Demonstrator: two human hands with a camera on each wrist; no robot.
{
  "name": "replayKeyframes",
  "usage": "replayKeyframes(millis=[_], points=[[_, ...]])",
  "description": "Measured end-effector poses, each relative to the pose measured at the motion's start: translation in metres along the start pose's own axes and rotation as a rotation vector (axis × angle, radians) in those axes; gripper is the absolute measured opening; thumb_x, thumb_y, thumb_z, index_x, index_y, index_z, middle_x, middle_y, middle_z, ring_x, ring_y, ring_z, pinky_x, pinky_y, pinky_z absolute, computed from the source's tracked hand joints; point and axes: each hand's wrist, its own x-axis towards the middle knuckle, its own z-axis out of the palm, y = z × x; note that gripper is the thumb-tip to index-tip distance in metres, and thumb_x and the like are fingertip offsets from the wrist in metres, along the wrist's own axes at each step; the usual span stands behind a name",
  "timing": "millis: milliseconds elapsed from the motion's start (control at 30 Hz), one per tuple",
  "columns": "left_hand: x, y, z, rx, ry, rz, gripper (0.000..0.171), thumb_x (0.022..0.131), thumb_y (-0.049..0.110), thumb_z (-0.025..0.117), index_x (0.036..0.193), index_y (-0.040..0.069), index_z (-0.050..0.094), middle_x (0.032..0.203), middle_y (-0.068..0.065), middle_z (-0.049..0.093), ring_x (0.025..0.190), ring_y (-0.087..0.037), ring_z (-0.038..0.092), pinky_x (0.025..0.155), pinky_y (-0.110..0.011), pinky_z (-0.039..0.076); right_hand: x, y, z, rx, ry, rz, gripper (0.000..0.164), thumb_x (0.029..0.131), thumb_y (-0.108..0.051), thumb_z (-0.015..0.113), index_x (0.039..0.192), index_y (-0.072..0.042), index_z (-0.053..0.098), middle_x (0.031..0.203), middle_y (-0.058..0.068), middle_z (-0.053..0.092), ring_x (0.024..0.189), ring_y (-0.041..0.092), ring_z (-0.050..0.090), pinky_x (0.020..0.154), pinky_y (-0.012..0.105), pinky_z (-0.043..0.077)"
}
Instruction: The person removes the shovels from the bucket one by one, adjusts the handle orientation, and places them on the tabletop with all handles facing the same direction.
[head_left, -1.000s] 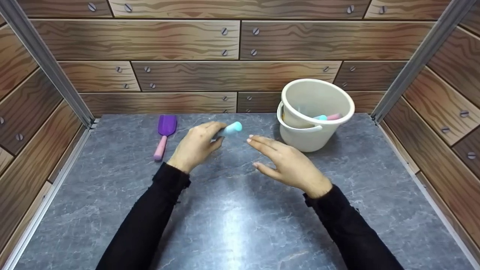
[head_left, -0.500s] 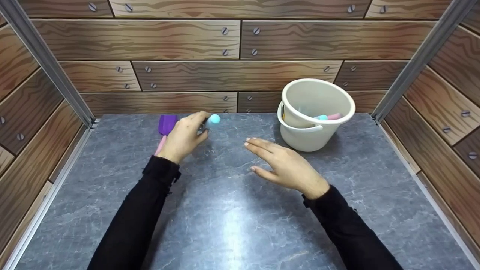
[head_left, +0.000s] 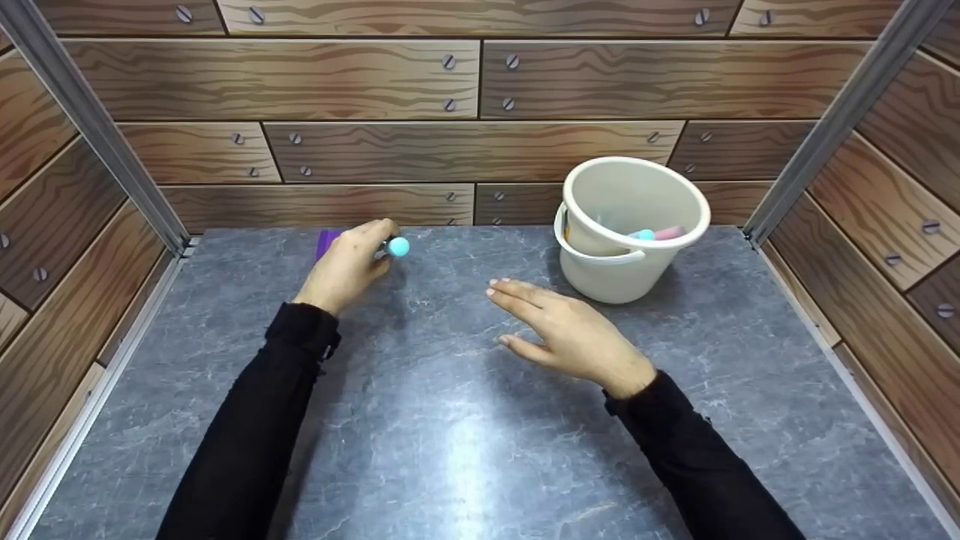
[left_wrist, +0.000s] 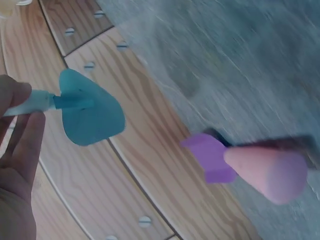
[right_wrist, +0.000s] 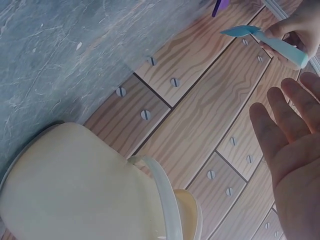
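Note:
My left hand (head_left: 346, 262) grips the pale blue handle of a toy trowel (left_wrist: 92, 112), held above the table. In the left wrist view its teal pointed blade shows beyond the fingers; in the head view only the handle's round end shows. Below and left of that hand lies a purple shovel (left_wrist: 212, 157) with a pink handle, mostly covered by the hand in the head view. My right hand (head_left: 574, 334) hovers over the table with straight fingers and an empty palm, in front of a cream bucket (head_left: 611, 277).
Inside the bucket lie a blue handle end (head_left: 643, 235) and a pink handle end (head_left: 669, 233). The bucket's carrying handle (head_left: 600, 259) hangs down its front. Plank-patterned walls (head_left: 367, 79) enclose the grey marbled table (head_left: 450, 420) at the back and sides.
My left hand has moved left with the trowel, coming over the purple shovel and turning the handle's end toward me. The right hand has drifted slightly left and nearer to me.

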Motion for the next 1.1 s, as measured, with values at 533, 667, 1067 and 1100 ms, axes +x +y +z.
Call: replayKeyframes(millis=[533,667,1067,1100], points=[[-0.004,-0.031,0.000,-0.017,-0.094,0.028,0.029,0.098,-0.011,0.086,0.111,0.000,0.063,0.109,-0.017,0.075,0.108,-0.035,0.075,0.099,-0.054,0.067,0.001,0.000,0.005,0.024,-0.034,0.010,0.065,0.115,-0.036,0.077,0.170,-0.006,0.061,0.173,0.016,0.066,0.157,0.036,0.069,0.129,0.052,0.061],[-0.003,-0.035,0.002,0.000,-0.101,-0.001,0.026,0.098,-0.015,0.079,0.110,0.001,0.063,0.107,-0.016,0.073,0.104,-0.034,0.072,0.095,-0.053,0.066,0.001,0.000,0.006,0.024,-0.042,0.015,0.064,0.115,-0.037,0.077,0.170,-0.006,0.061,0.174,0.015,0.065,0.158,0.035,0.068,0.131,0.052,0.059],[0.000,-0.042,0.009,0.016,-0.102,-0.061,0.026,0.097,-0.018,0.078,0.111,0.000,0.065,0.111,-0.019,0.079,0.110,-0.037,0.078,0.102,-0.058,0.068,0.001,0.000,0.007,0.027,-0.059,0.027,0.063,0.116,-0.037,0.076,0.170,-0.007,0.062,0.175,0.014,0.065,0.160,0.034,0.066,0.132,0.052,0.058],[0.000,-0.042,0.010,0.013,-0.100,-0.064,0.027,0.097,-0.018,0.079,0.110,-0.001,0.065,0.110,-0.019,0.079,0.109,-0.037,0.078,0.101,-0.058,0.068,0.001,0.000,0.007,0.029,-0.059,0.028,0.063,0.116,-0.037,0.076,0.169,-0.007,0.062,0.175,0.014,0.065,0.160,0.034,0.066,0.132,0.052,0.058]])
